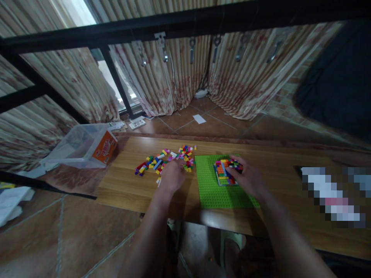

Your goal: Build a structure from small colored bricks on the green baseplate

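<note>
On the wooden table, my left hand (174, 177) is at the near side of a loose pile of small coloured building bricks (158, 164). Its fingers are curled down and together; whatever is between the fingertips is hidden. A green studded baseplate (207, 193) lies to the right of the pile. On it rests a low, roughly square block of multicoloured building bricks (223, 175). My right hand (247, 175) grips this block from the right, thumb across its top and fingers around its far side. That hand covers the block's right part.
A clear plastic box (81, 148) with an orange label stands left of the table. A black metal frame (185, 29) with hanging hooks crosses above the far side, before striped curtains (171, 81). A blurred-out item (330, 193) lies on the table at right.
</note>
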The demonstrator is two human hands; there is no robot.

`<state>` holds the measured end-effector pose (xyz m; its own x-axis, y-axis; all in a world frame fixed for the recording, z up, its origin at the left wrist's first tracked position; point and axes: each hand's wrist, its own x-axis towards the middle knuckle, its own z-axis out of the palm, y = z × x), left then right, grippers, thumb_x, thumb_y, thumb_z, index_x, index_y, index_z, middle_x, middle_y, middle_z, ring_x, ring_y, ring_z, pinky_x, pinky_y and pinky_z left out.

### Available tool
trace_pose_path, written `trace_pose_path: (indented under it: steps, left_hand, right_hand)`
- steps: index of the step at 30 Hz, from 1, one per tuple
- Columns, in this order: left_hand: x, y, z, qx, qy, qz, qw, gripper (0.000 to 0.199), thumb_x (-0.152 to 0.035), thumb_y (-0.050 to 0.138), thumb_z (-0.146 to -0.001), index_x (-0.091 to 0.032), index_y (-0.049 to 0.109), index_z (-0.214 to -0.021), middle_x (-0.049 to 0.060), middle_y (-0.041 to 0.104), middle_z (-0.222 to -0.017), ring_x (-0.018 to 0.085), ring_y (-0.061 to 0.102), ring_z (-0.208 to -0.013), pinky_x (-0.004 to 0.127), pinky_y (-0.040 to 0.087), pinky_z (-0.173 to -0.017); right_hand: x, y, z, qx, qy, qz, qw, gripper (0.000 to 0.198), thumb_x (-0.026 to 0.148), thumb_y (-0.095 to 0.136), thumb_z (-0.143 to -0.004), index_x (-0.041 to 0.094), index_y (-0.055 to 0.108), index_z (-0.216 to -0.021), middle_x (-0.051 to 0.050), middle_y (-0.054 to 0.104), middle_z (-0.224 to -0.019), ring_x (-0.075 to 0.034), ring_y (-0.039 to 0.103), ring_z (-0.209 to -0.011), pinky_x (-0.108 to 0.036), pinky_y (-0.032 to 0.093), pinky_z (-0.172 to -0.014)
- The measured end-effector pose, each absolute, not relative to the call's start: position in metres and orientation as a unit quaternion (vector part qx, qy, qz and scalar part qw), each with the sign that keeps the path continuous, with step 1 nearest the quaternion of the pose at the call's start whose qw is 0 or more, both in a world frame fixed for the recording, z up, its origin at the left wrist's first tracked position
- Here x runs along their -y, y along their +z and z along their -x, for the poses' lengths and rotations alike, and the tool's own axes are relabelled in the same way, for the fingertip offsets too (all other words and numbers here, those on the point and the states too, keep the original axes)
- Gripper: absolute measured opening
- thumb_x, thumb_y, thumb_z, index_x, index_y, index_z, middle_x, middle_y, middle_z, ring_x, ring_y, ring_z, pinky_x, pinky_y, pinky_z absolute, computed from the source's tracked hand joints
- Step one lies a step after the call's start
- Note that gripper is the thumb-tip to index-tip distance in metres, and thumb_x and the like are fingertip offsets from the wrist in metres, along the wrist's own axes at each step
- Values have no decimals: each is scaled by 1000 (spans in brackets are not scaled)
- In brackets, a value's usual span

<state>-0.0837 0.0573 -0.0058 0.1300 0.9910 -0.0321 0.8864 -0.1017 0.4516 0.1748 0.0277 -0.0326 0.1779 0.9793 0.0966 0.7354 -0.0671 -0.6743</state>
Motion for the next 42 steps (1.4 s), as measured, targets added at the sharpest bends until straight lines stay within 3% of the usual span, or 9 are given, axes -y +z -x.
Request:
trace_pose_path:
  steps: [6, 15, 19, 25, 34, 42]
  left_hand:
    - [-52, -6, 75, -649, 101, -746, 110, 33, -13, 56, -77, -24, 71, -104, 8, 68, -110, 22, 67, -93, 29, 51, -81]
    - [-52, -5, 74, -631, 68, -766, 103, 30, -10, 51, -82, -20, 68, -104, 11, 61, -114, 24, 67, -94, 32, 51, -82]
    - [-52, -2, 69, -633, 33, -769, 85, 27, -9, 49, -82, -14, 63, -105, 14, 58, -116, 24, 66, -95, 32, 51, -82]
    - [-53, -4, 65, -619, 39, -782, 63, 25, -13, 42, -88, -15, 63, -101, 14, 63, -110, 25, 65, -96, 33, 51, -78]
    - [-49, -2, 71, -632, 46, -767, 99, 24, -22, 49, -88, -20, 69, -101, 12, 69, -105, 24, 67, -94, 31, 49, -81]
    - [-47, -5, 86, -602, 57, -788, 119, 31, -16, 56, -81, -22, 68, -110, 10, 66, -116, 23, 64, -100, 31, 47, -87]
  right_hand:
    - [-28, -35, -186, 638, 181, 681, 311, 46, 40, 55, -85, 21, 59, -126, -12, 64, -121, -27, 61, -108, -46, 45, -97]
    - [-26, -33, -202, 649, 178, 649, 355, 40, 41, 61, -82, 25, 64, -118, -9, 67, -115, -28, 63, -105, -49, 48, -93]
    - [-22, -18, -204, 597, 194, 655, 421, 46, 47, 63, -80, 21, 63, -118, -11, 65, -118, -25, 65, -99, -44, 52, -86]
    - [-17, -2, -206, 486, 179, 678, 522, 42, 49, 64, -78, 18, 69, -106, -10, 72, -94, -21, 67, -79, -35, 54, -70]
    - [-13, 2, -207, 483, 162, 680, 528, 34, 45, 64, -78, 19, 72, -97, -8, 74, -93, -21, 68, -78, -33, 54, -70]
    - [-14, 1, -203, 490, 154, 683, 519, 33, 45, 64, -77, 18, 73, -94, -7, 74, -87, -19, 66, -68, -31, 52, -62]
